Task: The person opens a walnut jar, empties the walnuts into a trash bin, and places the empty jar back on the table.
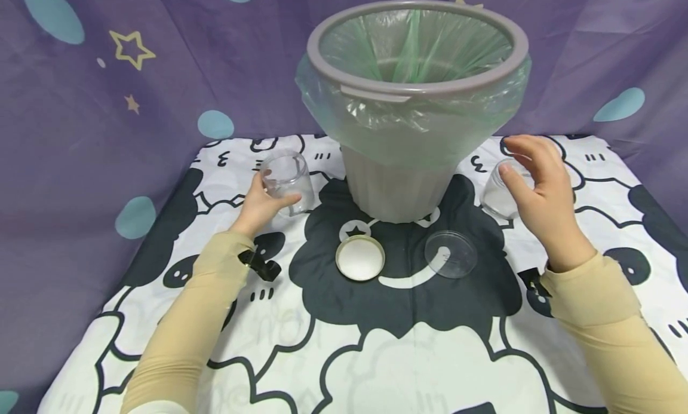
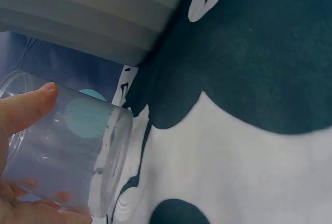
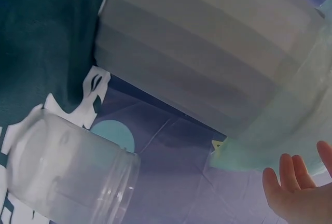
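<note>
A clear plastic jar [image 1: 294, 184] stands open-topped to the left of the bin. My left hand [image 1: 263, 205] grips it, the thumb on the near side and the fingers round the other. The left wrist view shows the thumb across the wall of this jar [image 2: 78, 141], its base on the cloth. A second clear jar [image 1: 500, 193] is on the right, partly hidden behind my right hand [image 1: 545, 193]. That hand is raised with fingers loosely bent and holds nothing. In the right wrist view, a gap separates the fingers [image 3: 290, 185] from the jar [image 3: 67, 167].
A grey waste bin [image 1: 400, 187] with a green bag [image 1: 414, 133] folded over its rim stands between the hands. In front lie a white disc-shaped lid [image 1: 360, 258] with a gold-coloured rim and a clear round lid [image 1: 451, 255]. A patterned cloth [image 1: 408, 366] covers the table; a purple curtain hangs behind.
</note>
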A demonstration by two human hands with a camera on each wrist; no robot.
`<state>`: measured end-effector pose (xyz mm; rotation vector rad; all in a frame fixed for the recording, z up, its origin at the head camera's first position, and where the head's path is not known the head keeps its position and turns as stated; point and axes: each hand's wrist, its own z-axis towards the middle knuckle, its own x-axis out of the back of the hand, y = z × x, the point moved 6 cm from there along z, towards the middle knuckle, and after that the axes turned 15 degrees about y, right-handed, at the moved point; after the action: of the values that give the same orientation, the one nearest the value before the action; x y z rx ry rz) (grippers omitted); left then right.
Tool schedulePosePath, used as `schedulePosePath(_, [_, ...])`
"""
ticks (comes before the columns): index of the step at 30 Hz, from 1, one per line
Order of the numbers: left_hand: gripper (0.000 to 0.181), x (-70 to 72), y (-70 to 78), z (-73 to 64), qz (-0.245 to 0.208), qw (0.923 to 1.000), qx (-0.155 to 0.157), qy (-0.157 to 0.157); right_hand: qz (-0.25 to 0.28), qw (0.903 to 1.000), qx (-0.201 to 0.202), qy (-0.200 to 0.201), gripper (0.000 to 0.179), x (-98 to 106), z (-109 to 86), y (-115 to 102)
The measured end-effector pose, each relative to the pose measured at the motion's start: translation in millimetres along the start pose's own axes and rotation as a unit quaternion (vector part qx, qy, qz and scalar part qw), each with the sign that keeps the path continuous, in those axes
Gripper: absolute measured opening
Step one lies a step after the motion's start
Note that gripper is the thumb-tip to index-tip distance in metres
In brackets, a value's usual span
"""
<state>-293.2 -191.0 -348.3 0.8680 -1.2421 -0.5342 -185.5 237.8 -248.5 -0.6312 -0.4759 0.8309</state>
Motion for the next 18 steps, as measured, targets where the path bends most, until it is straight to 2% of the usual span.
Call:
schedulePosePath(6, [0.096, -5.4, -9.9, 1.3, -0.001, 0.9998, 0.011, -0.015, -0.005, 0.9999, -0.005, -0.009, 0.037, -1, -6.4, 3])
schedulePosePath(13, [0.095, -9.0, -12.5, -1.6, 0.0, 0.9996, -0.001, -0.027, -0.008, 0.9996, -0.016, -0.02, 0.037, -2, -12.4, 6])
schedulePosePath(18, [0.099, -8.6, -16.6, -5.3, 0.014, 0.9975, 0.016, -0.067, -0.039, 0.998, -0.022, -0.045, 0.037, -4, -17.9, 12])
